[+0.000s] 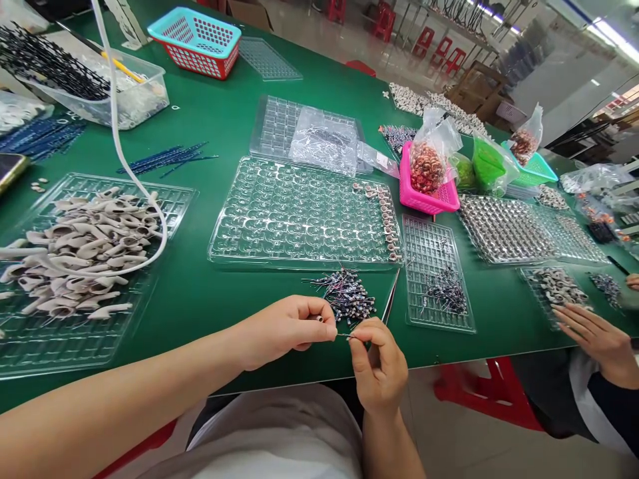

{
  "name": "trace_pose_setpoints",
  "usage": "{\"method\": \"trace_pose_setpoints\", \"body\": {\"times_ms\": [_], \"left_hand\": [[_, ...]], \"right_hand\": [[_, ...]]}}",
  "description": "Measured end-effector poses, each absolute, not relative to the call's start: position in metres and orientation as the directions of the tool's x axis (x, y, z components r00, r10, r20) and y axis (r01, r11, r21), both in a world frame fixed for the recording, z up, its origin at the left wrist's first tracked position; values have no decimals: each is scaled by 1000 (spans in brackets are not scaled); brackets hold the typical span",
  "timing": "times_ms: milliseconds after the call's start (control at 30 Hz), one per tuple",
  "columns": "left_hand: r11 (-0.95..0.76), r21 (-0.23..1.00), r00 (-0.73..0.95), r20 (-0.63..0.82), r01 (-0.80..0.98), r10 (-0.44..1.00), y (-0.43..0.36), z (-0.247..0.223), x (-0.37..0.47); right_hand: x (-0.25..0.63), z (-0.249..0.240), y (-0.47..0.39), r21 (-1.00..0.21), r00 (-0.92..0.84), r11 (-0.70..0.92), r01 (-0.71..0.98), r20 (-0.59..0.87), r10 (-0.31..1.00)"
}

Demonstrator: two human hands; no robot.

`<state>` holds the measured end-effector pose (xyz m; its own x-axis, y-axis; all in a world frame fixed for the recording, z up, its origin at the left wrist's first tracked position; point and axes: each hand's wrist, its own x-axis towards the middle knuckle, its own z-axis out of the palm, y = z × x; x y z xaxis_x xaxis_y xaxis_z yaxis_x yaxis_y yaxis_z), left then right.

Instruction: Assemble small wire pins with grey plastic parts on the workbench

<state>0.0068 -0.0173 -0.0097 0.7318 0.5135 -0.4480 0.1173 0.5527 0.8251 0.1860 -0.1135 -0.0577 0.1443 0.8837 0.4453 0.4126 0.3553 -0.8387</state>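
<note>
My left hand is closed around a small beige part, mostly hidden by the fingers. Its thumb and fingertips meet a thin wire that spans to my right hand, pinched on the wire's other end. Just beyond both hands lies a pile of small dark wired components, with metal tweezers to its right. Behind the pile rests a large clear moulded tray, whose right column carries several small beige parts.
Grey-beige shells fill a tray at left, crossed by a white cable. A pink basket and a smaller clear tray stand at right. Another person's hand touches a parts tray at far right.
</note>
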Motion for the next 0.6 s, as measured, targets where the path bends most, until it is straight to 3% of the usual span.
{"method": "trace_pose_setpoints", "body": {"times_ms": [433, 600], "left_hand": [[360, 914, 665, -389, 190, 637, -13, -5, 3], [333, 921, 707, -374, 204, 600, -16, -3, -2]], "right_hand": [[189, -62, -113, -911, 308, 262, 320, 361, 880], [187, -65, -114, -921, 349, 245, 302, 346, 871]]}}
